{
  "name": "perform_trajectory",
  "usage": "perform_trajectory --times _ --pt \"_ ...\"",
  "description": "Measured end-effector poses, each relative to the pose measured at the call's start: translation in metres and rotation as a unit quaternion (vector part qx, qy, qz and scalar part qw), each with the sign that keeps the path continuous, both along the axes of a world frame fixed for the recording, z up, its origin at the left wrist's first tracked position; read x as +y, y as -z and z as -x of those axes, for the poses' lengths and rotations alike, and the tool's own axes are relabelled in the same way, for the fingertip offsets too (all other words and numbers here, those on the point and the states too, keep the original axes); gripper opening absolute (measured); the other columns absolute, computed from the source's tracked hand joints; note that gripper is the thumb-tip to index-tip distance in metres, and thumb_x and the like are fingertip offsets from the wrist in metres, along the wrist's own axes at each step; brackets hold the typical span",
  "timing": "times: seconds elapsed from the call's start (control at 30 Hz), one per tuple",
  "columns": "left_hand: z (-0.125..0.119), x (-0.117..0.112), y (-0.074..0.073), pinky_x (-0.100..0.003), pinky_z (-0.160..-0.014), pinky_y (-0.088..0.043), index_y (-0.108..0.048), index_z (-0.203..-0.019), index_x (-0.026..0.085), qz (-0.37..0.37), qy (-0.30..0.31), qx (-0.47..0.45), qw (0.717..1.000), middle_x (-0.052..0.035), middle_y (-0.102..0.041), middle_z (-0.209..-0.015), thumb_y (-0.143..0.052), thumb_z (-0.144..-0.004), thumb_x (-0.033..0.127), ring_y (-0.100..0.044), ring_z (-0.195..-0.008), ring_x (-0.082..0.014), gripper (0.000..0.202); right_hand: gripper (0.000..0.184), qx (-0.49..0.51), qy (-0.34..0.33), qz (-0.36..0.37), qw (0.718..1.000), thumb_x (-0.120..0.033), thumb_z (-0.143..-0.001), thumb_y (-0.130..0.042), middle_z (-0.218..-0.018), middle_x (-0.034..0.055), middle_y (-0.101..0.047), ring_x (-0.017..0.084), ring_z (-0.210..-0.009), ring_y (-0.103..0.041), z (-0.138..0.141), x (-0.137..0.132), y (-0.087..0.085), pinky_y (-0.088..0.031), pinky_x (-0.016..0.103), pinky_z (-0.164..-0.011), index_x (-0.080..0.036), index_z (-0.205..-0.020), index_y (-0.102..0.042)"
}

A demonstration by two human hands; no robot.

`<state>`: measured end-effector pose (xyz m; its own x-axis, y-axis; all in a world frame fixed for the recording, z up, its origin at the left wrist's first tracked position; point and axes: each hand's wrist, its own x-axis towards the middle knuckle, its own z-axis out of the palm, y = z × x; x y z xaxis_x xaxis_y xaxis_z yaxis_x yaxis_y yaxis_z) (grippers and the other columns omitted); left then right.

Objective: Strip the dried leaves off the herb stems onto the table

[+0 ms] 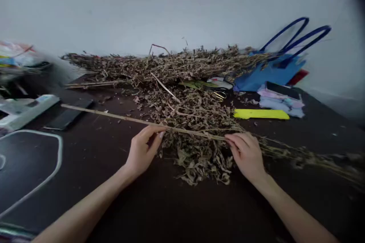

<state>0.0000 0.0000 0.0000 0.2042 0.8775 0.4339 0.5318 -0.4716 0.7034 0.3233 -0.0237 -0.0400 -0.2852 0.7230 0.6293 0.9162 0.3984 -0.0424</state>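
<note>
The left hand [146,148] is pinching a long dry stalk [188,131] near the centre of the frame; the right hand [247,155] is pinching it right of centre; the stalk is slanting from middle left, above the leaf pile [198,159], apparently towards blurring foliage at lower right; working well is probably requiring a steady left hold, a light right pinch, both hands staying low.

Stalk [114,115] pale tan; leaf pile [199,163] dull grey-brown, faint green tinge; tabletop [128,212] near-black brown; flat strip [261,114] bright yellow; bag [262,76] blue, handles [327,29] navy; wall [142,7] plain pale grey-blue; folded bundle [278,102] pink and pale blue
</note>
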Motion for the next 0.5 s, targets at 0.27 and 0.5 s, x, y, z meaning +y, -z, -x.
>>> perform_trajectory --times 0.27,0.5 --pt "-0.024 0.011 0.006 -0.022 -0.056 -0.042 -0.060 -0.090 0.017 -0.060 0.002 0.100 0.993 -0.0036 -0.061 -0.083 -0.055 -0.083 0.026 -0.051 -0.060 -0.0104 0.012 0.014 0.022 -0.001 -0.017 1.000 -0.018 -0.086 -0.052 -0.086 0.0073 -0.063 0.021 -0.083 -0.055 0.001 0.002 0.001 -0.041 0.034 -0.073 -0.018 -0.096 -0.061" --pt "-0.033 0.018 0.008 -0.025 -0.062 -0.043 -0.059 -0.081 0.016 -0.087 -0.036 0.158 0.983 -0.0030 -0.061 -0.076 -0.050 -0.083 0.018 -0.056 -0.067 -0.0137 0.010 0.015 0.030 0.002 -0.014 0.999 -0.018 -0.086 -0.051 -0.086 0.0067 -0.062 0.021 -0.081 -0.055 0.001 0.004 0.002 -0.041 0.034 -0.074 -0.018 -0.097 -0.062"
